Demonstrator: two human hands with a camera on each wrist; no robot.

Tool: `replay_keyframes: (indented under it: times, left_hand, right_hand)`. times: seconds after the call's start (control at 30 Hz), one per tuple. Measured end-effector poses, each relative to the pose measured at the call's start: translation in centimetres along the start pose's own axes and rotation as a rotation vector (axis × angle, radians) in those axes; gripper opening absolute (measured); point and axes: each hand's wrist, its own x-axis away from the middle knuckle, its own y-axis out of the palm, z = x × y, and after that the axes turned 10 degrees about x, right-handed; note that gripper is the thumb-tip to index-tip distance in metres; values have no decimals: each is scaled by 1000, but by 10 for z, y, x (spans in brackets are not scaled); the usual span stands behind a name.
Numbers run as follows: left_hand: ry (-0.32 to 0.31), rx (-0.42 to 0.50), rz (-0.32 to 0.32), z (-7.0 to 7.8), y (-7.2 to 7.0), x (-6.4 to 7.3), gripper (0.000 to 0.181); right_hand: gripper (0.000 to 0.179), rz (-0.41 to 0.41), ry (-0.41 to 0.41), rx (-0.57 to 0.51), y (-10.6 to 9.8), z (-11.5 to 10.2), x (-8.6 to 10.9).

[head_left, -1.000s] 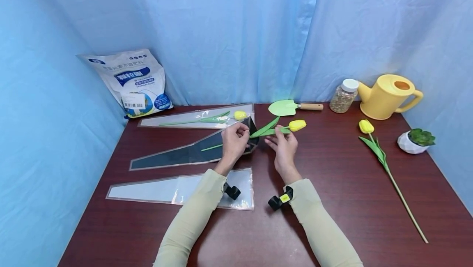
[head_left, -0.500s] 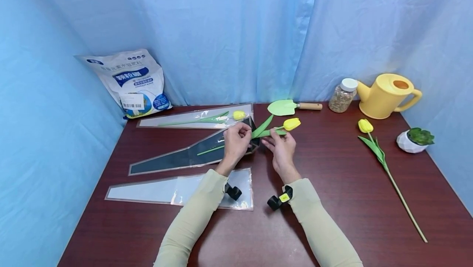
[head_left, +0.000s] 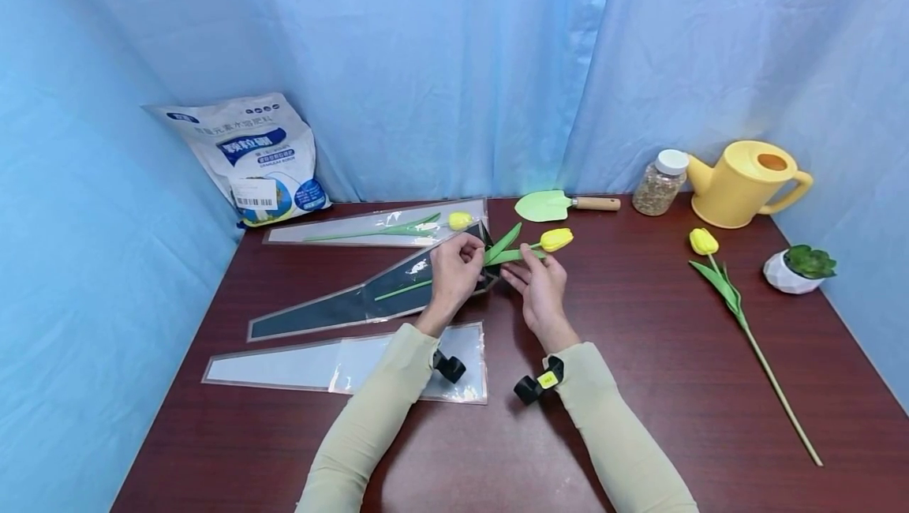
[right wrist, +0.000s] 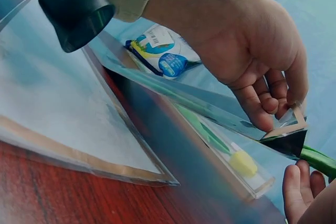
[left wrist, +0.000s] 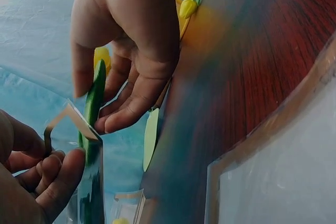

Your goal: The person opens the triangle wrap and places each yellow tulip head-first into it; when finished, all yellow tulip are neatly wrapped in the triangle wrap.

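In the head view my left hand (head_left: 453, 270) pinches the rim of a dark, clear-fronted flower sleeve (head_left: 308, 314), and its mouth gapes toward the right. My right hand (head_left: 545, 290) holds a yellow tulip (head_left: 556, 240) by its leaves, thumb and fingers on either side. The tulip's green stem runs inside the sleeve, while the bloom and leaves stick out past the mouth. The right wrist view shows the left hand (right wrist: 252, 51) gripping the tan-edged rim (right wrist: 291, 127) and the green leaf (right wrist: 317, 161) entering beside it.
A white sleeve with a tulip (head_left: 460, 221) lies behind, and another white sleeve (head_left: 277, 365) lies in front. A loose tulip (head_left: 731, 292), potted succulent (head_left: 795, 270), yellow watering can (head_left: 742, 189), jar (head_left: 659, 185) and trowel (head_left: 543, 207) are rightward; a bag (head_left: 248, 158) stands back left.
The tulip has slid left, deeper into the dark sleeve, and my right hand has shifted slightly left with it. My left hand keeps its grip on the rim.
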Motion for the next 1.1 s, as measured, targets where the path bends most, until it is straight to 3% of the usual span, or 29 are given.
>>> replay_keyframes:
  times: [0.27, 1.1]
  left_hand:
    - [10, 7, -18, -1, 1, 0, 8]
    - [46, 89, -79, 0, 5, -3, 7]
  right_hand:
    - [9, 1, 37, -29, -3, -2, 0]
    - [9, 21, 18, 1, 6, 8, 2]
